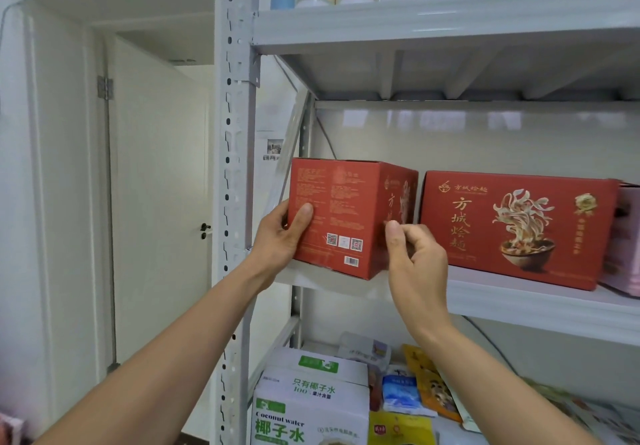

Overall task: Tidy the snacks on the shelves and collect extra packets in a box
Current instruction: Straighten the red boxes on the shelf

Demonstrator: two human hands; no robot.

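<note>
The red noodle box (346, 216) sat skewed at the left end of the middle shelf (519, 306), near corner forward and long side angled back toward the squarely facing second red box (519, 226). The left grip (277, 236) clasped its left side, thumb on the printed face. The right grip (415, 261), fingers curled, touched the near corner; whether it held could not be told, and a twist would likely square it.

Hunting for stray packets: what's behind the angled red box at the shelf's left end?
Above the red box only white wall and a grey rear post show. The space straight behind it is covered by the box, so any packets there are unseen.
</note>
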